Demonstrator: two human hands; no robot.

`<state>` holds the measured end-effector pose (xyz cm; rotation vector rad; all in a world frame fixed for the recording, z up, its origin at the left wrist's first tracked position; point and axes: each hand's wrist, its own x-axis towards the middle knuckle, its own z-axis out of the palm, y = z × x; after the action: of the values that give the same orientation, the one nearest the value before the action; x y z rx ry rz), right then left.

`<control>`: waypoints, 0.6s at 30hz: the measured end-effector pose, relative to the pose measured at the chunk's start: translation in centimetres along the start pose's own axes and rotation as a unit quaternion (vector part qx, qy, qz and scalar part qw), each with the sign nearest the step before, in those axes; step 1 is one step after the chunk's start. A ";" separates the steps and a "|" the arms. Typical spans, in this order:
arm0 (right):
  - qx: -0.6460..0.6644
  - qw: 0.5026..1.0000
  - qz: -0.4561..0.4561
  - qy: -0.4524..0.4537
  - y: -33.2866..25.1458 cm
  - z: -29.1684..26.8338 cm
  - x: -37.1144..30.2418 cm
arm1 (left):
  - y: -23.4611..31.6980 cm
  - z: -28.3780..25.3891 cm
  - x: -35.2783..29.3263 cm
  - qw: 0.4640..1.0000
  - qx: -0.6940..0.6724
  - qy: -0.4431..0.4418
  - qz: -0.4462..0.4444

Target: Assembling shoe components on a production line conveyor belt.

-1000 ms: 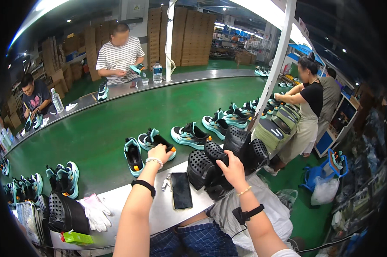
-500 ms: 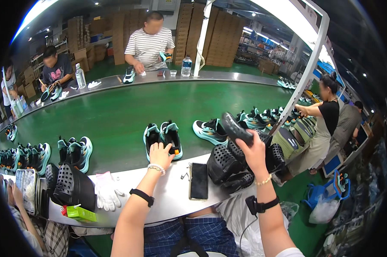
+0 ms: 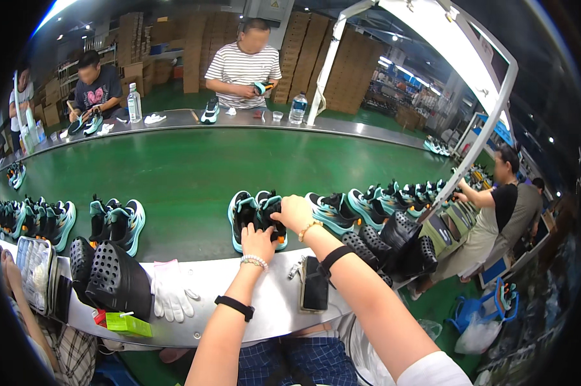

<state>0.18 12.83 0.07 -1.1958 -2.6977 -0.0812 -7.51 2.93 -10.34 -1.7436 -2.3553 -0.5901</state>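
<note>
A pair of black and mint-green sneakers, the left one (image 3: 241, 215) and the right one (image 3: 267, 204), stands heels toward me at the near edge of the green belt. With bent fingers, my left hand (image 3: 258, 244) grips the heel of the right sneaker. My right hand (image 3: 295, 213) reaches across to the same sneaker, its fingers curled at the opening; what they grip is hidden. Black perforated foot-shaped pieces (image 3: 401, 231) are heaped to the right of my right forearm. Beside that forearm a dark phone (image 3: 314, 284) lies on the metal ledge.
More sneakers line the belt (image 3: 175, 161) on both sides. At left are another black perforated piece (image 3: 118, 276), white gloves (image 3: 172, 298), a green drink carton (image 3: 129, 324) and a tray (image 3: 36, 273). People work across the belt and at right, near a white post (image 3: 474, 151).
My right hand has moved left from the heap to the right sneaker. The black foot-shaped piece it held no longer shows in it. My left hand's fingers have bent onto the heel.
</note>
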 end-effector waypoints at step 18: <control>0.088 0.982 0.157 -0.054 -1.1 10.1 6.5 | -1.0 0.9 0.0 0.999 -0.035 0.006 -0.019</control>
<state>-6.38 18.10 -8.50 -1.5876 -2.5006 0.2686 -8.33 3.03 -11.37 -1.7220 -2.3913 -0.6946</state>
